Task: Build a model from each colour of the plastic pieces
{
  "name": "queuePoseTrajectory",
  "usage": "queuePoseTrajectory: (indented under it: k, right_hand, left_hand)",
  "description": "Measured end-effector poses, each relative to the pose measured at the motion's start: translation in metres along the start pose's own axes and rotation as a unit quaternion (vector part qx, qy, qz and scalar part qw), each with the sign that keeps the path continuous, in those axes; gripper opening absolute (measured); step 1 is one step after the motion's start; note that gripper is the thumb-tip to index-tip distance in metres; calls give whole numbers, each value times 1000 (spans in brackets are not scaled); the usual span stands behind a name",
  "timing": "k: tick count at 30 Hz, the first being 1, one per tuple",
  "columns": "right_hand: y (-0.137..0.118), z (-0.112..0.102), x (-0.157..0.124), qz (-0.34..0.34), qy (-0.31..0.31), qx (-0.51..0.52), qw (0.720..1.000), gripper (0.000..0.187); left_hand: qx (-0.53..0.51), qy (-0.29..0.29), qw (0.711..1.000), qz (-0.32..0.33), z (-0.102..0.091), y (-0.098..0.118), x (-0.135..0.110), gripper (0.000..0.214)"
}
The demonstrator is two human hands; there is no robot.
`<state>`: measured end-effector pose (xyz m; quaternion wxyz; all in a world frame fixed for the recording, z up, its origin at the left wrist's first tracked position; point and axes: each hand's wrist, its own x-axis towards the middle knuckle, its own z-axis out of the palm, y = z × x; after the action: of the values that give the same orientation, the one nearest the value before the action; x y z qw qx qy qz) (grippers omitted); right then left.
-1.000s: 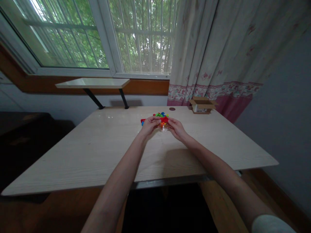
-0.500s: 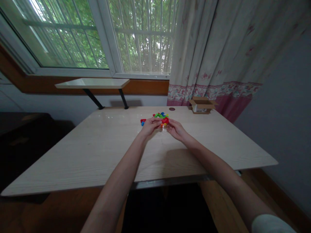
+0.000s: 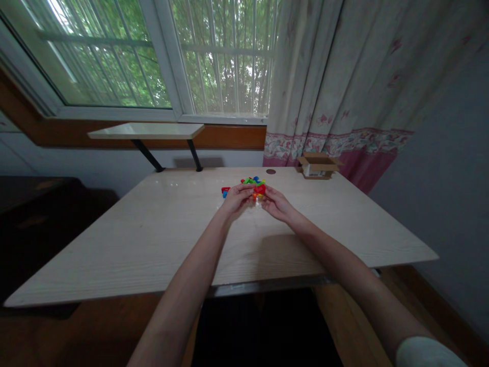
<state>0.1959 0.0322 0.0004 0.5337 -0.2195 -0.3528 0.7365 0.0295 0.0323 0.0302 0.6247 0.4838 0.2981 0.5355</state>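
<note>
A small red plastic toy piece [image 3: 260, 189] is held between the fingertips of both hands, a little above the middle of the table. My left hand [image 3: 237, 199] closes on it from the left, thumb and fingers pinched together. From the right, my right hand [image 3: 278, 205] grips the same piece with bent fingers. Just beyond lies a pile of green, blue, yellow and red plastic pieces [image 3: 250, 180], partly covered by my hands. Orange and yellow bits [image 3: 255, 197] show below the red piece; whether they are joined to it I cannot tell. A red and blue part [image 3: 224, 191] sits left of my left hand.
The pale wooden table [image 3: 153, 244] spreads around my hands. An open cardboard box [image 3: 317, 167] stands at its back right corner, near the curtain [image 3: 305, 102]. At the back left, a raised white shelf [image 3: 147, 131] rests on black supports. A round brown cover [image 3: 271, 172] lies near the back edge.
The red piece looks slightly turned between my fingers. Both hands keep nearly the same place.
</note>
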Motion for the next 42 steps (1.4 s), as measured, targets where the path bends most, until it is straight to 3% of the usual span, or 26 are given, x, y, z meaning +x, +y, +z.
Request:
queuePoseTrajectory:
  k: [12,25,42]
  right_hand:
    - [-1,6,-4,15,15,0,1000,23]
    - [1,12,-6,-17,1,-34,999,34]
    - [0,17,-8,-63,19,-89,994,30]
  left_hand:
    - [-16,-12,1000,14,2,1,-1,35]
    - [-17,-9,999,32,5,-3,1,39]
    - [-116,-32,991,-51,1,-3,-4,40]
